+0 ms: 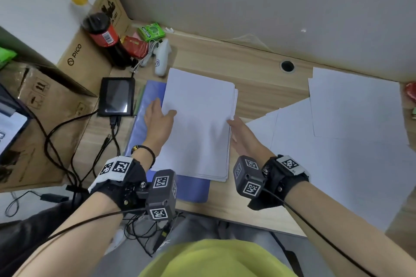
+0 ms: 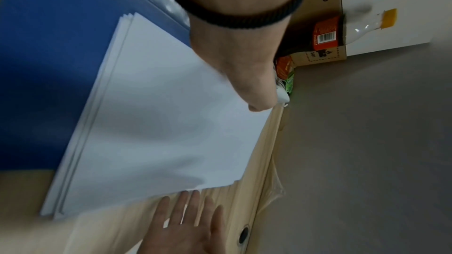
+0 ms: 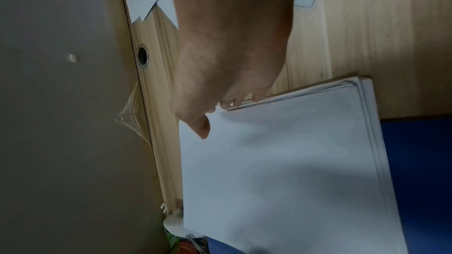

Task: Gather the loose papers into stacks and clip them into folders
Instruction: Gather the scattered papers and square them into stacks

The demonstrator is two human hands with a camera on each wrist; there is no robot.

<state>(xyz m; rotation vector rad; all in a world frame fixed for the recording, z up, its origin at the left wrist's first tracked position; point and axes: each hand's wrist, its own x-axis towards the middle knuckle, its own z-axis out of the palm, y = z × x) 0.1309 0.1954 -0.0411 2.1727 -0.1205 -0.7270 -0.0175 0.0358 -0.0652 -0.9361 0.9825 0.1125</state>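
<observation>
A stack of white paper (image 1: 198,123) (image 2: 159,123) (image 3: 293,171) lies in the middle of the wooden desk (image 1: 258,74), partly on a blue folder (image 1: 191,189) (image 2: 49,65) (image 3: 420,161). Its sheets are slightly fanned at the near and right edges. My left hand (image 1: 157,119) (image 2: 244,69) rests at the stack's left edge, fingers straight along it and thumb lying on the top sheet. My right hand (image 1: 240,132) (image 2: 186,225) (image 3: 220,76) is flat and open, its fingertips touching the stack's right edge. More loose sheets (image 1: 351,108) lie overlapped on the right of the desk.
A small black screen (image 1: 117,96) with cables sits left of the folder. Behind it are a cola bottle (image 1: 101,33), a white controller (image 1: 162,56), a green packet (image 1: 150,31) and cardboard boxes (image 1: 74,56). A cable hole (image 1: 287,66) is near the back wall.
</observation>
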